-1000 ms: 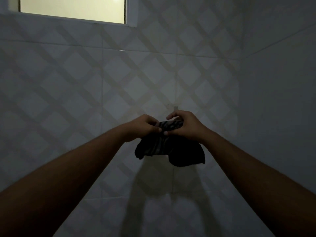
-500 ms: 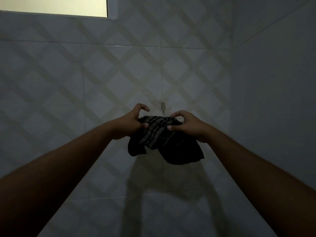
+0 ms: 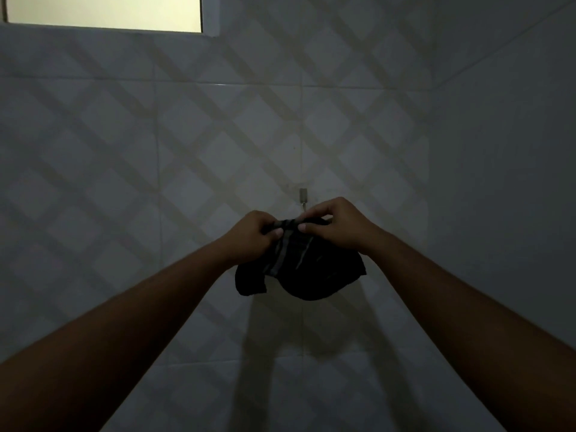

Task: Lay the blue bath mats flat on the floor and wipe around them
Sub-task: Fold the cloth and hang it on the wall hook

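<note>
Both hands, left (image 3: 254,235) and right (image 3: 338,227), pinch a dark striped cloth (image 3: 299,269) just below a wall hook (image 3: 303,195).

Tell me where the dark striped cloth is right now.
In the head view, the dark striped cloth is held up at centre, pinched at its top edge by the left hand and right hand, just below the wall hook.

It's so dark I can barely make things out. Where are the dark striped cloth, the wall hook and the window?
dark striped cloth (image 3: 307,269): head view, on its hanging middle below the hands.
wall hook (image 3: 303,195): head view, on its small plate, just above the hands.
window (image 3: 106,10): head view, on the lit pane, top left.
</note>
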